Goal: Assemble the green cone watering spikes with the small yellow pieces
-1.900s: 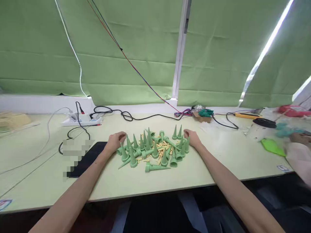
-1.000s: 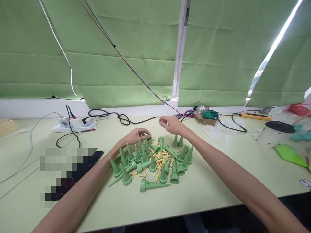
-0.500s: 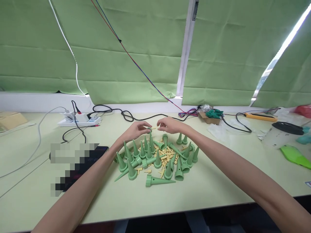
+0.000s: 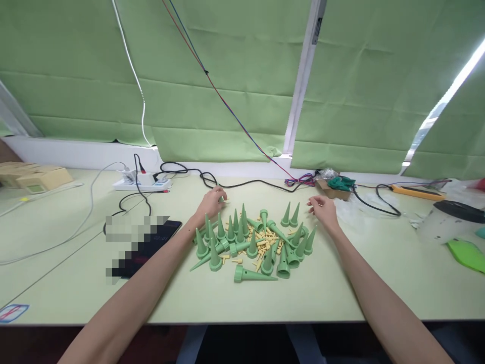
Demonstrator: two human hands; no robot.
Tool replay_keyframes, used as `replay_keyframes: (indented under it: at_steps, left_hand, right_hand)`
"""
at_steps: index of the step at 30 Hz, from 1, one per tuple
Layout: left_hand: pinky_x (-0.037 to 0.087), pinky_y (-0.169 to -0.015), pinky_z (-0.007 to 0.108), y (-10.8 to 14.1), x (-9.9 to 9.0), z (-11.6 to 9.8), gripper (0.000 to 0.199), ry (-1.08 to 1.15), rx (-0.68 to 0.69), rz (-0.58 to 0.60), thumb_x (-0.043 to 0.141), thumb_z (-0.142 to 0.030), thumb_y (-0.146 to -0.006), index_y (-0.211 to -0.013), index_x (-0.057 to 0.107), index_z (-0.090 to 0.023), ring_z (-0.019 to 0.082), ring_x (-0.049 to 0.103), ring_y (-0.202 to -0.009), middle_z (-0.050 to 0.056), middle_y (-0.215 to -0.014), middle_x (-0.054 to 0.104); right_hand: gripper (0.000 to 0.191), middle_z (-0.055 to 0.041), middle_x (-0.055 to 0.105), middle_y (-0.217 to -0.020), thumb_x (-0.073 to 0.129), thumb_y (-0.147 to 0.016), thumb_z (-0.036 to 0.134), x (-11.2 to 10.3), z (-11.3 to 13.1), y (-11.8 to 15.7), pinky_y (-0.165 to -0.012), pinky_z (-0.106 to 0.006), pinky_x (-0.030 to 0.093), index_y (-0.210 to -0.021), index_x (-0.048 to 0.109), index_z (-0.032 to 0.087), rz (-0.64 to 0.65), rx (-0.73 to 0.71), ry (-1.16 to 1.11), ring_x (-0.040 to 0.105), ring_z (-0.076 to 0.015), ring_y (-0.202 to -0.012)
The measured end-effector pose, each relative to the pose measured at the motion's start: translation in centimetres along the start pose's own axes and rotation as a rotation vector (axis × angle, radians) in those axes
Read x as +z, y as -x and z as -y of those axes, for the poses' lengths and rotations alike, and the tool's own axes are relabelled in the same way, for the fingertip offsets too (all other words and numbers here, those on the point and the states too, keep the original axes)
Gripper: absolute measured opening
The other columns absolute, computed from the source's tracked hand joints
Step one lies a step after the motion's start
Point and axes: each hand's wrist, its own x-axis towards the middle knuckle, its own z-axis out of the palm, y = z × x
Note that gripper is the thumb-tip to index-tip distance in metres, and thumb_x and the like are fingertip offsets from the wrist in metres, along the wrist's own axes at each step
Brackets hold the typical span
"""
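Note:
My left hand (image 4: 210, 204) is closed behind the left side of the pile, round a green plastic spike (image 4: 221, 199) that is mostly hidden by the fingers. A small yellow tip (image 4: 226, 200) shows beside it. To the right of the pile, my right hand (image 4: 323, 208) is raised a little, fingers loosely bent and apart, with nothing visible in them. Between the hands are several green cone-shaped spikes (image 4: 215, 257), some upright, some lying down. Small yellow plastic fittings (image 4: 265, 243) are heaped among them. Two upright spikes (image 4: 287, 216) stand nearest my right hand.
A dark phone (image 4: 151, 247), partly pixelated, lies by my left forearm. Behind are a white power strip (image 4: 142, 184) and black cable (image 4: 246, 183). At right are a small cardboard box (image 4: 333, 191), a yellow-orange tool (image 4: 417, 192), a black-lidded cup (image 4: 441, 227) and a bright green item (image 4: 467, 254).
My hands were close together behind the pile with a yellow fitting between them. The right hand has moved away to the right. The view has shifted slightly.

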Motion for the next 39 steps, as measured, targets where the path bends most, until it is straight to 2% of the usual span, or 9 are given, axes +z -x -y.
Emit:
replay_keyframes:
  at_steps: [5, 10, 14, 17, 21, 23, 30, 33, 39]
  left_hand:
    - [0.044, -0.074, 0.033, 0.4, -0.5, -0.3, 0.014, -0.032, 0.063, 0.125, 0.052, -0.02, -0.073, -0.064, 0.062, -0.018, 0.024, 0.061, -0.083, 0.01, -0.089, 0.065]
    - [0.046, -0.082, 0.035, 0.6, -1.1, -0.6, 0.02, 0.03, 0.024, 0.191, 0.055, -0.031, -0.075, -0.075, 0.071, -0.019, 0.026, 0.065, -0.087, 0.008, -0.09, 0.073]
    - [0.048, -0.084, 0.033, 1.2, -2.5, -1.1, 0.027, 0.102, 0.004, 0.219, 0.058, -0.039, -0.075, -0.079, 0.075, -0.019, 0.026, 0.067, -0.093, 0.007, -0.094, 0.075]
    - [0.049, -0.082, 0.033, 2.3, -3.6, -1.5, 0.031, 0.167, -0.032, 0.158, 0.06, -0.046, -0.074, -0.079, 0.074, -0.019, 0.025, 0.067, -0.089, 0.007, -0.092, 0.075]
    - [0.05, -0.072, 0.03, 4.3, -4.6, -1.3, 0.033, 0.191, -0.17, -0.033, 0.057, -0.048, -0.077, -0.078, 0.069, -0.018, 0.021, 0.065, -0.078, 0.007, -0.082, 0.073]
    - [0.049, -0.068, 0.029, 5.2, -4.8, -1.1, 0.032, 0.144, -0.199, -0.041, 0.056, -0.048, -0.077, -0.076, 0.068, -0.018, 0.02, 0.063, -0.074, 0.006, -0.077, 0.072]
    - [0.044, -0.054, 0.03, 6.6, -4.7, -0.3, 0.03, 0.106, -0.143, 0.293, 0.064, -0.049, -0.068, -0.064, 0.068, -0.02, 0.019, 0.057, -0.058, 0.005, -0.061, 0.065]
    - [0.046, -0.054, 0.031, 6.6, -4.3, -0.2, 0.025, 0.136, -0.155, 0.335, 0.066, -0.044, -0.065, -0.06, 0.067, -0.02, 0.02, 0.058, -0.056, 0.005, -0.056, 0.063]
    - [0.048, -0.056, 0.031, 6.2, -3.4, 0.4, 0.021, 0.128, -0.138, 0.337, 0.062, -0.04, -0.063, -0.057, 0.065, -0.02, 0.021, 0.059, -0.058, 0.004, -0.054, 0.062]
  right_hand:
    - [0.025, -0.0078, 0.072, -0.078, 0.053, -0.079, 0.036, 1.0, -1.8, 0.9, -0.054, -0.026, 0.048, -0.081, 0.066, 0.015, 0.092, 0.051, 0.052, 0.063, -0.0142, -0.049]
    - [0.025, -0.0066, 0.071, -0.073, 0.052, -0.079, 0.035, 1.4, -2.2, 1.6, -0.064, -0.028, 0.05, -0.077, 0.066, 0.015, 0.092, 0.049, 0.055, 0.065, -0.0155, -0.055]
    - [0.026, -0.007, 0.071, -0.073, 0.05, -0.079, 0.036, 1.1, -2.1, 2.0, -0.064, -0.028, 0.051, -0.077, 0.065, 0.015, 0.09, 0.037, 0.046, 0.065, -0.0157, -0.056]
    - [0.027, -0.0074, 0.07, -0.071, 0.049, -0.079, 0.037, 1.1, -1.9, 2.2, -0.063, -0.028, 0.052, -0.077, 0.065, 0.015, 0.092, 0.026, 0.041, 0.064, -0.0159, -0.056]
    - [0.025, -0.0069, 0.07, -0.069, 0.05, -0.077, 0.036, 1.1, -1.7, 2.3, -0.062, -0.028, 0.051, -0.075, 0.065, 0.016, 0.095, 0.008, 0.056, 0.064, -0.0164, -0.056]
    - [0.024, -0.0065, 0.07, -0.067, 0.05, -0.076, 0.035, 1.2, -1.5, 2.3, -0.061, -0.028, 0.05, -0.073, 0.064, 0.016, 0.096, 0.0, 0.074, 0.063, -0.0165, -0.055]
    - [0.022, -0.0052, 0.07, -0.063, 0.051, -0.074, 0.034, 1.2, -0.8, 2.3, -0.063, -0.029, 0.047, -0.068, 0.065, 0.017, 0.11, -0.034, 0.153, 0.061, -0.0168, -0.053]
    - [0.023, -0.0051, 0.069, -0.063, 0.051, -0.075, 0.034, 1.3, -0.9, 2.2, -0.063, -0.029, 0.047, -0.067, 0.065, 0.018, 0.114, -0.039, 0.174, 0.061, -0.0174, -0.054]
    - [0.023, -0.0053, 0.07, -0.064, 0.051, -0.076, 0.034, 1.4, -1.0, 2.1, -0.062, -0.028, 0.047, -0.068, 0.065, 0.017, 0.119, -0.038, 0.174, 0.062, -0.0174, -0.056]
